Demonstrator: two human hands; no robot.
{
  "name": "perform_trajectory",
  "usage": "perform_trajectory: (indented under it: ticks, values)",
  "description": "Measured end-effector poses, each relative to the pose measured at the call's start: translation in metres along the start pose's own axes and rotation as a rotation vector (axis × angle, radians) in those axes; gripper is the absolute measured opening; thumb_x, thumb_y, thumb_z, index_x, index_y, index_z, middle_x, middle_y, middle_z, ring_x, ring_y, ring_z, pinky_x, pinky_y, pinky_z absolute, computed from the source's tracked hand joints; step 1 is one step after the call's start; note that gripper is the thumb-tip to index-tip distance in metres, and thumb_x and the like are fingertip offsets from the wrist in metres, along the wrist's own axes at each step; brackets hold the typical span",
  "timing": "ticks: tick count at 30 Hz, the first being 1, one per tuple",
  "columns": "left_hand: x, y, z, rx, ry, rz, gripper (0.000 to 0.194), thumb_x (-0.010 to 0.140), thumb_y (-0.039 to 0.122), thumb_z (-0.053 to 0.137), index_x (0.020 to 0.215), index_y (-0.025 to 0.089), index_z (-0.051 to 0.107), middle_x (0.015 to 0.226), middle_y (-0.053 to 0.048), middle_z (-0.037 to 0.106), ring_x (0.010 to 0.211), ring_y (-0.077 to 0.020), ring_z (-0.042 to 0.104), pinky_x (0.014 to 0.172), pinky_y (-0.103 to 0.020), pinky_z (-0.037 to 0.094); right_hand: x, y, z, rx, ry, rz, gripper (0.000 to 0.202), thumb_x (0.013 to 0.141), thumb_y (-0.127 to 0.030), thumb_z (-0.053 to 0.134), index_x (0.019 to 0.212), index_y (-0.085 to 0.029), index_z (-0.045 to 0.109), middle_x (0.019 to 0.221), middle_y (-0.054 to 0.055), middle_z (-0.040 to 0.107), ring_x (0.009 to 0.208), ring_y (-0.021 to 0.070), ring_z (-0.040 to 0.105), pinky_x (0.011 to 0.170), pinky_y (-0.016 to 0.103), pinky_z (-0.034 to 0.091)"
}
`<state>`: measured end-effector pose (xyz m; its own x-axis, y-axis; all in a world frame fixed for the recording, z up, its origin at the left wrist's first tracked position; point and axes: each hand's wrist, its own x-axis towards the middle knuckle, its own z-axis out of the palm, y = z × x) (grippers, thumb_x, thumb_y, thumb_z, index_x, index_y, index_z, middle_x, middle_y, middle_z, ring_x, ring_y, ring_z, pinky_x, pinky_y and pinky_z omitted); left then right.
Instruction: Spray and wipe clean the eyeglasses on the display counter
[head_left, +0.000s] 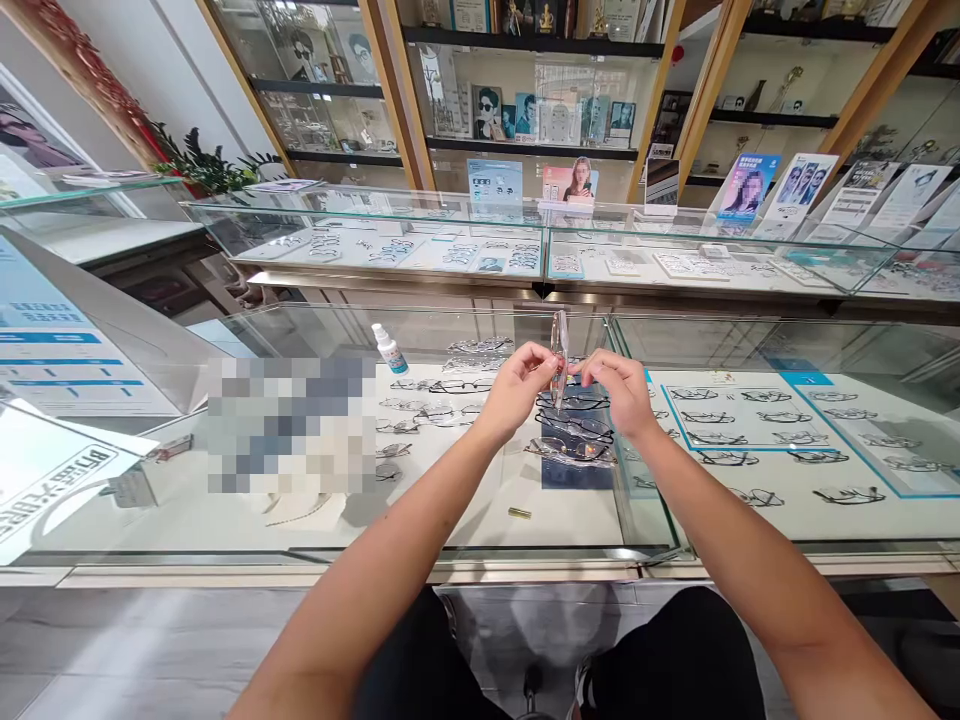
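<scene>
Above the glass counter, my left hand (521, 385) is closed on a pair of glasses (561, 345) at the middle of the view. The glasses are held upright, seen edge-on, with a thin frame. My right hand (619, 388) is at their right side, its fingers bent and pressed together near the frame; whatever they pinch is too small to make out. Below the hands, rows of glasses (574, 452) lie in the display case. A small gold-green object (519, 513) lies nearer to me.
A white spray bottle (388, 348) stands at the left of my hands. The glass counter (480, 568) runs across in front of my knees. A white sign (67, 350) stands at the far left. Behind is a second display counter (375, 215) with upright cards.
</scene>
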<state>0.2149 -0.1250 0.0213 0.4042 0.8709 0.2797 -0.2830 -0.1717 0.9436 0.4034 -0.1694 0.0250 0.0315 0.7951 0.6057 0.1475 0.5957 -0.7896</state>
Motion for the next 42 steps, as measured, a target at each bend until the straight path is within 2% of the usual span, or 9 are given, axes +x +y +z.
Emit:
perform_trajectory:
  ticks: [5, 8, 13, 17, 23, 29, 32, 36, 42]
  values:
    - [0.001, 0.0, -0.001, 0.014, 0.012, 0.023, 0.055, 0.084, 0.069, 0.088, 0.093, 0.021, 0.064, 0.102, -0.004, 0.074, 0.092, -0.0168, 0.068, 0.088, -0.033, 0.058, -0.004, 0.002, 0.004, -0.13, 0.009, -0.057, 0.021, 0.096, -0.035, 0.071, 0.077, -0.026, 0.068, 0.084, 0.003, 0.077, 0.092, 0.026, 0.076, 0.089, 0.041, 0.054]
    - [0.0, 0.002, 0.0, 0.043, 0.014, 0.037, 0.054, 0.085, 0.069, 0.087, 0.093, 0.021, 0.064, 0.099, -0.004, 0.073, 0.094, -0.0179, 0.068, 0.088, -0.033, 0.058, -0.006, 0.001, 0.007, -0.193, 0.029, -0.065, 0.014, 0.094, -0.031, 0.072, 0.081, -0.026, 0.068, 0.086, 0.002, 0.076, 0.091, 0.0247, 0.074, 0.088, 0.04, 0.055]
    - [0.0, 0.004, 0.002, 0.036, 0.005, 0.042, 0.056, 0.084, 0.071, 0.087, 0.092, 0.021, 0.063, 0.098, -0.004, 0.074, 0.096, -0.0198, 0.07, 0.088, -0.034, 0.058, -0.005, -0.003, 0.009, -0.219, 0.031, -0.059, 0.012, 0.092, -0.03, 0.072, 0.082, -0.026, 0.067, 0.085, 0.002, 0.072, 0.09, 0.0235, 0.072, 0.088, 0.039, 0.055]
    - [0.0, 0.003, 0.001, 0.059, 0.012, 0.07, 0.053, 0.086, 0.069, 0.087, 0.093, 0.021, 0.064, 0.096, -0.003, 0.072, 0.088, -0.0177, 0.067, 0.088, -0.035, 0.057, -0.005, -0.002, 0.009, -0.199, 0.02, -0.024, 0.008, 0.091, -0.03, 0.073, 0.088, -0.026, 0.068, 0.087, 0.001, 0.071, 0.084, 0.0208, 0.068, 0.087, 0.039, 0.054]
    - [0.001, 0.001, -0.001, 0.066, 0.015, 0.114, 0.052, 0.086, 0.068, 0.087, 0.092, 0.021, 0.066, 0.098, -0.004, 0.072, 0.091, -0.0181, 0.066, 0.089, -0.034, 0.056, -0.005, 0.003, 0.012, -0.141, 0.01, 0.015, 0.012, 0.091, -0.033, 0.075, 0.091, -0.026, 0.065, 0.089, 0.0, 0.071, 0.086, 0.0206, 0.068, 0.089, 0.039, 0.056]
    - [0.001, 0.001, -0.001, 0.062, 0.01, 0.107, 0.051, 0.086, 0.067, 0.087, 0.093, 0.021, 0.067, 0.099, -0.004, 0.071, 0.092, -0.018, 0.066, 0.093, -0.036, 0.058, -0.004, 0.006, 0.01, -0.159, 0.02, 0.016, 0.008, 0.092, -0.029, 0.075, 0.098, -0.027, 0.07, 0.087, -0.001, 0.068, 0.086, 0.0203, 0.067, 0.092, 0.04, 0.055]
    - [0.001, -0.001, -0.002, 0.072, -0.008, 0.107, 0.051, 0.087, 0.067, 0.086, 0.093, 0.021, 0.067, 0.098, -0.004, 0.071, 0.089, -0.0175, 0.065, 0.091, -0.036, 0.058, -0.003, 0.005, 0.009, -0.225, -0.003, -0.039, 0.002, 0.092, -0.027, 0.075, 0.091, -0.026, 0.073, 0.087, 0.0, 0.069, 0.086, 0.0209, 0.067, 0.089, 0.039, 0.053]
    - [0.002, -0.003, -0.004, 0.105, -0.021, 0.115, 0.051, 0.089, 0.068, 0.084, 0.093, 0.021, 0.066, 0.098, -0.004, 0.071, 0.089, -0.0176, 0.063, 0.088, -0.034, 0.056, -0.002, 0.005, 0.009, -0.266, 0.012, -0.084, 0.01, 0.091, -0.023, 0.072, 0.081, -0.026, 0.07, 0.085, 0.001, 0.069, 0.084, 0.0209, 0.065, 0.083, 0.037, 0.052]
    - [0.004, 0.0, -0.005, 0.094, -0.061, 0.099, 0.055, 0.087, 0.072, 0.084, 0.095, 0.022, 0.062, 0.107, -0.007, 0.074, 0.101, -0.0215, 0.07, 0.091, -0.036, 0.056, -0.001, 0.005, 0.006, -0.295, 0.042, -0.097, 0.014, 0.091, -0.02, 0.068, 0.079, -0.026, 0.063, 0.085, 0.0, 0.067, 0.083, 0.0209, 0.064, 0.081, 0.037, 0.05]
